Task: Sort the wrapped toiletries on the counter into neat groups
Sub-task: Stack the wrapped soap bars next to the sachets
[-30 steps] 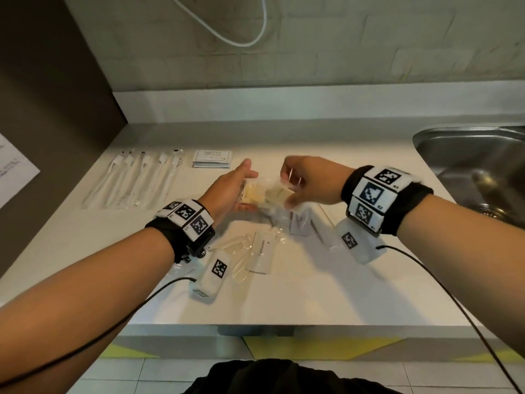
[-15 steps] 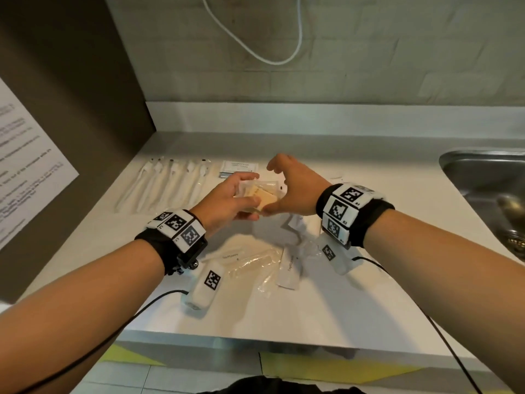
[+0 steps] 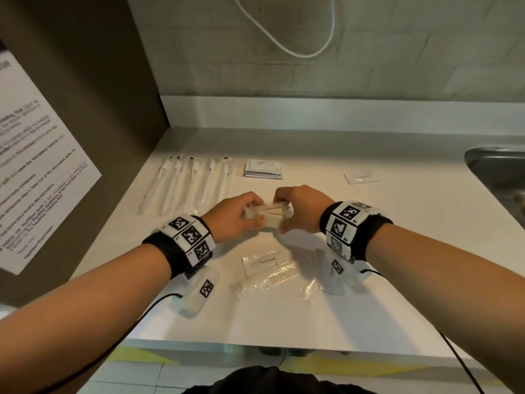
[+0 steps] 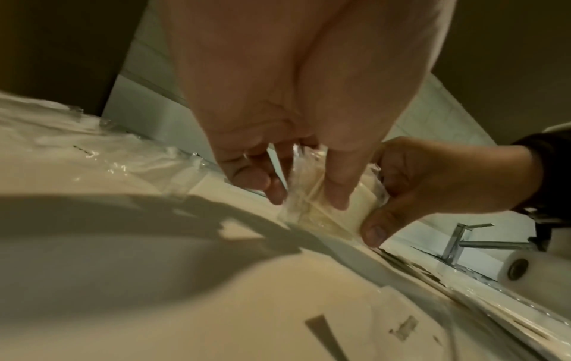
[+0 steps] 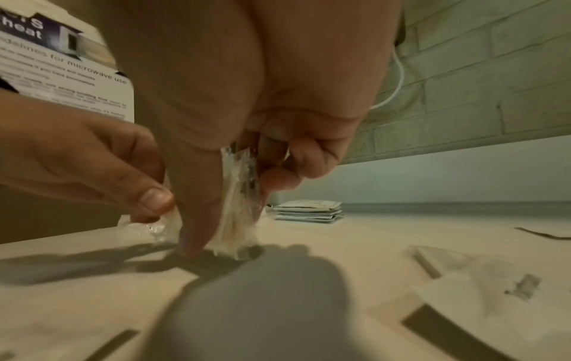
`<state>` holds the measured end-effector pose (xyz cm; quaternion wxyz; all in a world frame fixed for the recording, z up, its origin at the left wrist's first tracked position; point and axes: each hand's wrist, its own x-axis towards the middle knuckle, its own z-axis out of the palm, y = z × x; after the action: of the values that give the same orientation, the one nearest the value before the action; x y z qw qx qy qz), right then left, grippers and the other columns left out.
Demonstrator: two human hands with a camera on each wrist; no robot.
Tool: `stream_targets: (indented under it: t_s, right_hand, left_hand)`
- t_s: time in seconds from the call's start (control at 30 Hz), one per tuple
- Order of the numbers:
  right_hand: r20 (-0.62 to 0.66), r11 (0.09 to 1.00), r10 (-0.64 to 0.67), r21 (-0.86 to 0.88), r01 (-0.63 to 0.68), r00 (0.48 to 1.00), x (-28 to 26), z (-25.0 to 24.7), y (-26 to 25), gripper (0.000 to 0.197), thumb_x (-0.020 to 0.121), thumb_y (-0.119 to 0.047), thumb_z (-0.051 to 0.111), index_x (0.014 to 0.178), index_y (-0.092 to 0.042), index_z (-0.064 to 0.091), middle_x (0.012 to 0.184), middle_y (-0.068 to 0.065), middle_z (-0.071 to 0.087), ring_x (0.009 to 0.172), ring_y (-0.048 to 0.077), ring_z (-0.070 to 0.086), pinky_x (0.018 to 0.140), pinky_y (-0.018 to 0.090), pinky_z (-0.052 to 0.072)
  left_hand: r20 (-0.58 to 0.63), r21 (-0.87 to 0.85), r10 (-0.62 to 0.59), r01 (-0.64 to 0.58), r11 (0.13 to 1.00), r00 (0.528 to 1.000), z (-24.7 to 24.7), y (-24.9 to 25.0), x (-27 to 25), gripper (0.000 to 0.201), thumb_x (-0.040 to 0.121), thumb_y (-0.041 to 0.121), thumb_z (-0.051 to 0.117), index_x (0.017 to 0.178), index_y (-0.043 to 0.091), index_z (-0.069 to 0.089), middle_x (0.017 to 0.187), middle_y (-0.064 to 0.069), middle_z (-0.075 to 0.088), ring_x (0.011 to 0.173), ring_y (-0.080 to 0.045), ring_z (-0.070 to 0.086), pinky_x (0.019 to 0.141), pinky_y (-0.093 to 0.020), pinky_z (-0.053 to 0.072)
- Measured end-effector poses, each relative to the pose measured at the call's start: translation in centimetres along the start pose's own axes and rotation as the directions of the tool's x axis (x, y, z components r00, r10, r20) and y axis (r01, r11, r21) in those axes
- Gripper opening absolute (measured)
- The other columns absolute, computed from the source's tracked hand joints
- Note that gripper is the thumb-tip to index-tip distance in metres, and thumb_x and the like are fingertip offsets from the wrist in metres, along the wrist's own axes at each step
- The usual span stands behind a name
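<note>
Both hands hold a small stack of clear-wrapped cream soap bars point(image 3: 267, 216) just above the white counter point(image 3: 397, 223). My left hand point(image 3: 241, 216) pinches its left end and my right hand point(image 3: 295, 213) pinches its right end. In the left wrist view the wrapped soap stack point(image 4: 327, 210) sits between my left fingers point(image 4: 336, 197) and the right thumb. In the right wrist view the wrapped soap stack point(image 5: 237, 219) hangs edge-down, almost touching the counter. A row of wrapped toothbrushes point(image 3: 184, 186) and a pile of sachets point(image 3: 264, 169) lie behind.
A toothpaste sachet point(image 3: 261, 264) and clear wrapped items point(image 3: 270, 280) lie near the front edge. A single flat packet point(image 3: 360, 178) lies at the back right. A steel sink point(image 3: 500, 177) is at the far right. A brown wall panel with a notice point(image 3: 34, 166) stands on the left.
Both hands have closed together on the soap stack and lowered it toward the counter, further back and left of the loose pile. The head view has tilted up.
</note>
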<state>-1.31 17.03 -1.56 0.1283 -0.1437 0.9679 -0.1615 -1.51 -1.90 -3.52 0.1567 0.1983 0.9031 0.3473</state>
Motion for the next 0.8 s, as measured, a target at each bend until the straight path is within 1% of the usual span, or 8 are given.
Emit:
stream_targets:
  t_s: [0.1, 0.2, 0.27, 0.33, 0.43, 0.57, 0.7, 0.8]
  right_hand:
    - [0.001, 0.999, 0.012, 0.033, -0.012, 1.000, 0.4, 0.5, -0.2, 0.057, 0.067, -0.023, 0.083, 0.117, -0.016, 0.055, 0.110, 0.004, 0.066, 0.095, 0.021, 0.059, 0.083, 0.032, 0.051]
    - [0.044, 0.999, 0.028, 0.045, -0.030, 0.999, 0.4, 1.2, -0.2, 0.064, 0.064, -0.027, 0.085, 0.119, -0.017, 0.053, 0.111, 0.002, 0.064, 0.096, 0.020, 0.059, 0.085, 0.032, 0.051]
    - [0.042, 0.998, 0.022, 0.060, -0.024, 0.999, 0.3, 1.5, 0.0, 0.061, 0.064, -0.026, 0.085, 0.116, -0.019, 0.055, 0.106, -0.001, 0.063, 0.091, 0.017, 0.057, 0.079, 0.027, 0.048]
    - [0.023, 0.997, -0.007, 0.071, 0.005, 1.000, 0.2, 1.7, 0.1, 0.053, 0.066, -0.022, 0.084, 0.112, -0.018, 0.057, 0.098, -0.005, 0.061, 0.084, 0.015, 0.054, 0.070, 0.022, 0.043]
    - [0.024, 0.997, -0.035, 0.065, 0.034, 0.999, -0.1, 1.7, 0.2, 0.045, 0.070, -0.019, 0.080, 0.109, -0.016, 0.058, 0.093, -0.006, 0.058, 0.081, 0.013, 0.052, 0.062, 0.017, 0.038]
    - [0.042, 0.998, -0.041, 0.047, 0.039, 0.998, 0.1, 1.7, 0.1, 0.043, 0.072, -0.019, 0.078, 0.110, -0.015, 0.058, 0.101, 0.001, 0.064, 0.083, 0.015, 0.054, 0.067, 0.019, 0.041]
    - [0.061, 0.999, -0.035, 0.033, 0.033, 0.998, 0.3, 1.8, -0.2, 0.042, 0.073, -0.021, 0.077, 0.111, -0.016, 0.059, 0.106, 0.002, 0.065, 0.090, 0.016, 0.056, 0.075, 0.023, 0.045]
    - [0.076, 1.000, -0.027, 0.013, 0.026, 0.997, 0.4, 1.8, -0.2, 0.047, 0.072, -0.029, 0.079, 0.113, -0.016, 0.059, 0.107, 0.001, 0.065, 0.089, 0.016, 0.055, 0.075, 0.023, 0.043]
  left_hand:
    - [0.014, 0.063, 0.032, -0.033, 0.997, 0.999, -0.1, -0.5, 0.5, 0.037, 0.092, 0.026, 0.066, 0.124, 0.016, 0.052, 0.119, -0.004, 0.063, 0.086, -0.015, 0.056, 0.074, -0.028, 0.046]
    - [0.084, 0.174, 0.015, -0.030, 0.984, 0.996, 0.0, -0.9, 0.7, 0.048, 0.093, 0.032, 0.063, 0.135, 0.020, 0.044, 0.128, -0.004, 0.056, 0.093, -0.015, 0.054, 0.077, -0.029, 0.043]
    - [0.136, 0.220, -0.007, -0.023, 0.975, 0.991, 0.3, -1.2, 0.8, 0.053, 0.094, 0.031, 0.061, 0.141, 0.020, 0.037, 0.133, -0.004, 0.048, 0.093, -0.017, 0.054, 0.076, -0.027, 0.042]
    - [0.155, 0.211, -0.003, -0.030, 0.977, 0.988, 0.4, -1.3, 0.7, 0.052, 0.094, 0.027, 0.060, 0.140, 0.019, 0.037, 0.132, -0.004, 0.044, 0.092, -0.018, 0.056, 0.076, -0.027, 0.044]
    - [0.157, 0.205, 0.024, -0.057, 0.977, 0.987, 0.4, -1.4, 0.6, 0.052, 0.090, 0.023, 0.064, 0.136, 0.019, 0.039, 0.129, -0.003, 0.044, 0.099, -0.021, 0.059, 0.086, -0.036, 0.052]
    - [0.193, 0.243, 0.000, -0.048, 0.969, 0.981, 0.2, -1.2, 0.6, 0.059, 0.088, 0.029, 0.067, 0.136, 0.021, 0.035, 0.127, 0.001, 0.040, 0.100, -0.023, 0.061, 0.086, -0.039, 0.053]
    - [0.243, 0.279, -0.038, -0.032, 0.960, 0.969, 0.5, -0.8, 0.9, 0.055, 0.090, 0.031, 0.064, 0.133, 0.019, 0.033, 0.127, -0.001, 0.036, 0.099, -0.025, 0.061, 0.087, -0.041, 0.053]
    - [0.257, 0.304, -0.041, -0.040, 0.952, 0.966, 0.6, -0.7, 1.2, 0.050, 0.092, 0.031, 0.061, 0.132, 0.018, 0.033, 0.126, -0.001, 0.036, 0.098, -0.026, 0.061, 0.085, -0.041, 0.052]
